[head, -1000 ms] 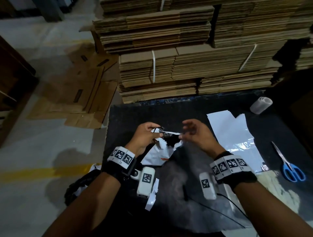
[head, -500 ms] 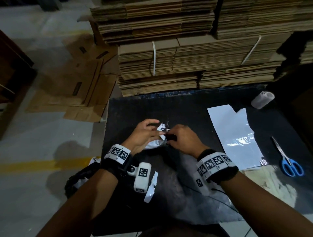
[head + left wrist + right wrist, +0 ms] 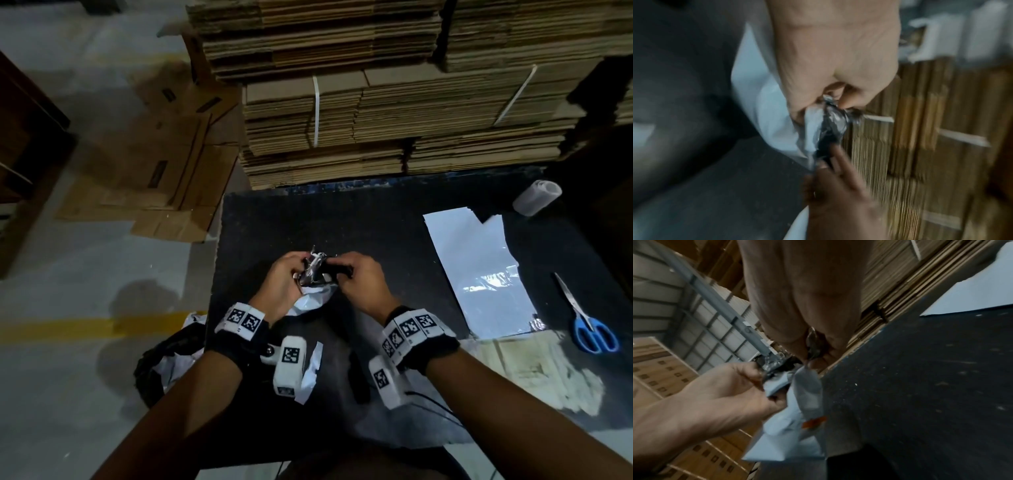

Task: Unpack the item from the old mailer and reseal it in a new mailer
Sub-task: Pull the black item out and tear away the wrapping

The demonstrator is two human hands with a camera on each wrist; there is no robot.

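White plastic with a silvery-black lining marks the old mailer (image 3: 313,286), seen from the head view held above the middle of the dark tabletop (image 3: 359,219); the left hand (image 3: 281,285) and right hand (image 3: 360,284) meet at its crumpled top, each grip pinching torn film. A dark object shows at the right fingers; whether it is the item or more lining cannot be told. A flat white new mailer (image 3: 479,274) lies well to the right on the tabletop, with blue-handled scissors (image 3: 585,322) beyond it and a tape roll (image 3: 537,197) at the far right corner. Bundled flat cardboard (image 3: 394,102) is stacked behind. The left wrist view, blurred, shows the left hand (image 3: 830,53) with thumb and fingertips pressed together on the silvery edge of the old mailer (image 3: 777,116), the right hand (image 3: 840,191) reaching in from below to the same tear. The right wrist view shows the right hand (image 3: 809,305) pinching dark film at the opening, the left hand (image 3: 715,395) gripping the opposite lip, and the old mailer (image 3: 795,426) hanging slack beneath, an orange mark on its face. Judgement: the step in hand is widening the opening, and the item appears not yet out. To do it well, both pinches should sit close beside the tear and pull apart evenly, keeping the pouch over the tabletop so the contents cannot drop to the floor; if the film only stretches, the scissors are within reach.
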